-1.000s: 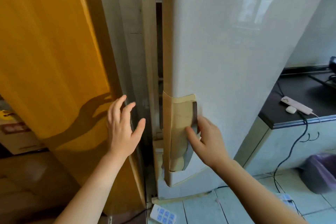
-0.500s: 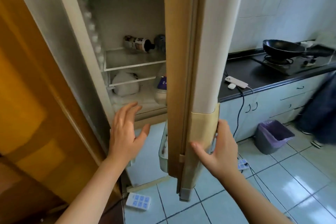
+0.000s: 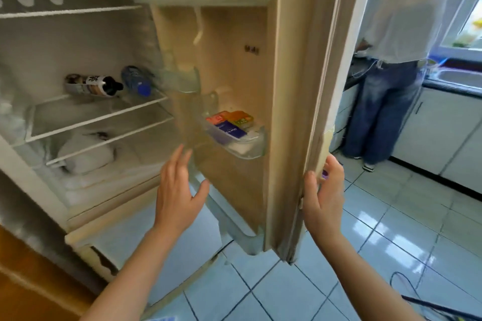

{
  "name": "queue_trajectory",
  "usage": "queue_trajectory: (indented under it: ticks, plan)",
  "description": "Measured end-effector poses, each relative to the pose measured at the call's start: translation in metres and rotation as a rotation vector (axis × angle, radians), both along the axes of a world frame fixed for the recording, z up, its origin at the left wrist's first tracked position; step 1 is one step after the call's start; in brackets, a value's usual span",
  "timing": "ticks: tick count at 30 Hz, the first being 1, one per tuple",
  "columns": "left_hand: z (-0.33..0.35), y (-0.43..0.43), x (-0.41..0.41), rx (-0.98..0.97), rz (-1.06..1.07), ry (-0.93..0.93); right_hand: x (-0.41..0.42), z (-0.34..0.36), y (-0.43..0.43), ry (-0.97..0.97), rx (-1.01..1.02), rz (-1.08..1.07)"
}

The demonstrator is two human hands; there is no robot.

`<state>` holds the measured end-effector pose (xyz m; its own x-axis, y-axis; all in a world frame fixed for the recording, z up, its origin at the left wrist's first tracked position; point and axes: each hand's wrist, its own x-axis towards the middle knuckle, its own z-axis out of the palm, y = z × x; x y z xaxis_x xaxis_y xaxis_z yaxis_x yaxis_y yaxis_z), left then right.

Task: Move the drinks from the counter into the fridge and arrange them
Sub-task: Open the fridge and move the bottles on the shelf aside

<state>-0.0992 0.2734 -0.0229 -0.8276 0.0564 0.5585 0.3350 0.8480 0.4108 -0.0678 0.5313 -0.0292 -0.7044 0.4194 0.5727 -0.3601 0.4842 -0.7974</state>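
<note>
My right hand (image 3: 323, 195) grips the free edge of the fridge door (image 3: 234, 60), thumb on the inner side and fingers curled round the outer side. My left hand (image 3: 180, 190) hangs in the air with loose, spread fingers, holding nothing, just in front of the open fridge (image 3: 39, 190).

Up and to the left of my left hand, a wire shelf (image 3: 99, 117) carries two drinks lying on their sides: a dark bottle (image 3: 91, 85) with a black cap and, just to its right, a blue-capped bottle (image 3: 135, 81). Under that shelf lies a white bag (image 3: 86, 154). Between my hands and a little higher, the lower door bin (image 3: 250, 148) holds flat packets, one orange, one red, one purple. The small clear bin (image 3: 182, 83) above my left hand is too blurred for me to tell what is in it. Well past my right hand, a second person (image 3: 391, 60) stands at the tabletop (image 3: 448, 88).

Half a second ago the door stood edge-on to me and hid its inner face; now it has swung wider and the bins show. My right hand then held the tan band on the door's outside; now it is on the edge. My left hand has stayed loose and raised.
</note>
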Motion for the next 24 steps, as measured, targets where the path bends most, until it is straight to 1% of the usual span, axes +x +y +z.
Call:
queue_trajectory:
  ticks: [6, 9, 11, 12, 13, 15, 17, 18, 20, 21, 24]
  plan:
    - [0.015, 0.023, -0.054, 0.023, -0.031, 0.035, -0.041, 0.01, 0.04, -0.055, -0.052, -0.214]
    - [0.027, 0.026, -0.086, -0.006, -0.04, 0.048, -0.065, 0.019, 0.055, -0.115, -0.159, -0.277]
    - [0.034, 0.026, -0.108, -0.013, -0.038, 0.063, -0.079, 0.028, 0.059, -0.109, -0.222, -0.292]
    - [0.037, 0.026, -0.12, -0.012, -0.036, 0.07, -0.086, 0.032, 0.058, -0.081, -0.205, -0.321]
    - [0.04, 0.026, -0.131, -0.011, -0.032, 0.076, -0.091, 0.036, 0.055, -0.031, -0.149, -0.362]
    - [0.045, 0.025, -0.153, -0.013, -0.027, 0.088, -0.1, 0.042, 0.043, 0.132, 0.046, -0.418]
    - [0.045, 0.022, -0.175, -0.014, -0.019, 0.085, -0.114, 0.045, 0.028, 0.276, 0.272, -0.41]
    - [0.045, 0.02, -0.185, -0.014, -0.013, 0.073, -0.122, 0.046, 0.022, 0.31, 0.374, -0.392]
    - [0.042, 0.018, -0.202, -0.018, -0.011, 0.045, -0.139, 0.045, 0.009, 0.306, 0.536, -0.38]
    - [0.041, 0.017, -0.21, -0.019, -0.015, 0.039, -0.147, 0.043, 0.005, 0.281, 0.583, -0.395]
    - [0.039, 0.019, -0.231, -0.003, -0.021, 0.038, -0.17, 0.044, 0.002, 0.203, 0.59, -0.473]
